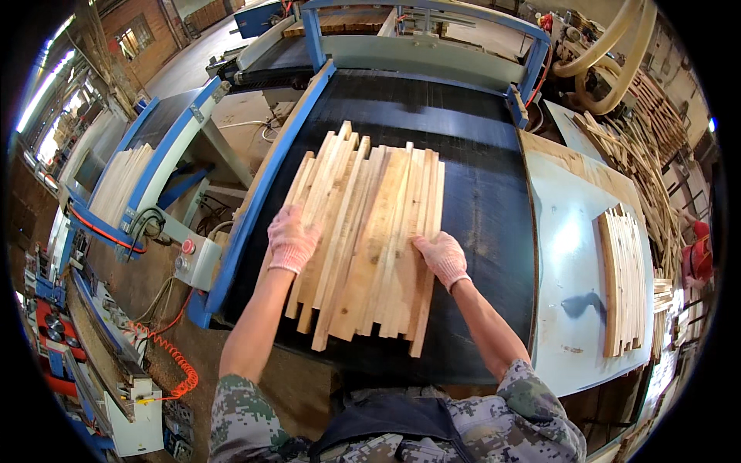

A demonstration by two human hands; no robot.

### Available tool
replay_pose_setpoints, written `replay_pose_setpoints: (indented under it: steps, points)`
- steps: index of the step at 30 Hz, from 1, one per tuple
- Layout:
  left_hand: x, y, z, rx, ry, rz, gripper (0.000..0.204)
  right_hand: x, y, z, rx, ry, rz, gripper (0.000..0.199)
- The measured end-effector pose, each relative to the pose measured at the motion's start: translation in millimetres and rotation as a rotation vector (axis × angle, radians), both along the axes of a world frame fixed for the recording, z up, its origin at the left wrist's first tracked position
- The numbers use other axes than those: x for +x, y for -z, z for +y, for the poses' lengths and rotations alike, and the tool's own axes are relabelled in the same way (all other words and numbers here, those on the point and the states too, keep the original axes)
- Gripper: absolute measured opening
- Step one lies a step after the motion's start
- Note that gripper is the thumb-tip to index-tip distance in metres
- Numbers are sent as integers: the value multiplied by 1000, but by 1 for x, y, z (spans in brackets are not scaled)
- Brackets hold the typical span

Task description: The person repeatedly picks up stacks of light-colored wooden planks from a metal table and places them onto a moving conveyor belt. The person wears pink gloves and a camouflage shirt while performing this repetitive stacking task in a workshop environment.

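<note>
Both gloved hands are flat on a batch of wooden slats (367,231) lying side by side on the black conveyor belt (478,193); left hand (292,239) spread over the left edge, right hand (441,258) pressed open on the right side; another slat stack (624,282) sits on the pale worktop (567,255) well off to the right.
</note>
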State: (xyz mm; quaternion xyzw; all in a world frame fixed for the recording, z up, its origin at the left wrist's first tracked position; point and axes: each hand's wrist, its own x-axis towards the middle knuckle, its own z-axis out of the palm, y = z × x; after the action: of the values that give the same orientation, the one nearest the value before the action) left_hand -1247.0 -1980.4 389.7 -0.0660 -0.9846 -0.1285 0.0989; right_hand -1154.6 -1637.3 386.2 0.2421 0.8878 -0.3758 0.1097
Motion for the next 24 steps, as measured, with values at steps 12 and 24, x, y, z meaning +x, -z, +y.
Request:
replay_pose_setpoints:
  steps: [12, 24]
  points:
    - [23, -18, 8, 363, 147, -432, 88, -33, 7, -72, -294, 69, 82, 73]
    - [57, -38, 16, 1118, 292, -709, 74, 56, 6, -117, -429, 241, 684, 63]
